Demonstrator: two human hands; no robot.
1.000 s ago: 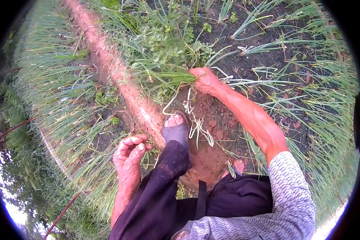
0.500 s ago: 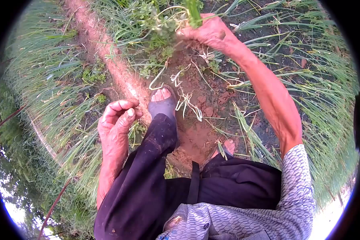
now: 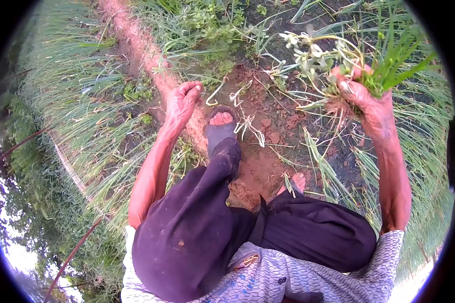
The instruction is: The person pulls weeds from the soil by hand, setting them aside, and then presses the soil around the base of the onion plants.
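Observation:
My right hand (image 3: 365, 99) is raised at the right, gripping a pulled bunch of green onion plants (image 3: 338, 60) with white bulbs and roots hanging to the left and green leaves sticking out to the right. My left hand (image 3: 183, 99) reaches forward over the red soil strip, fingers curled loosely, holding nothing that I can see. It hovers just left of my sandalled left foot (image 3: 221, 127). Loose pulled onions (image 3: 247, 121) lie on the soil beside that foot.
Rows of green onion leaves (image 3: 81, 116) fill the ground left and right. A patch of leafy weeds (image 3: 207, 30) grows ahead. Bare reddish soil (image 3: 268, 156) lies between my feet. My right foot (image 3: 294, 183) peeks from dark trousers.
My right hand lifted the bunch out of the ground and swung it up to the right. My left hand moved forward from beside my knee toward the soil strip.

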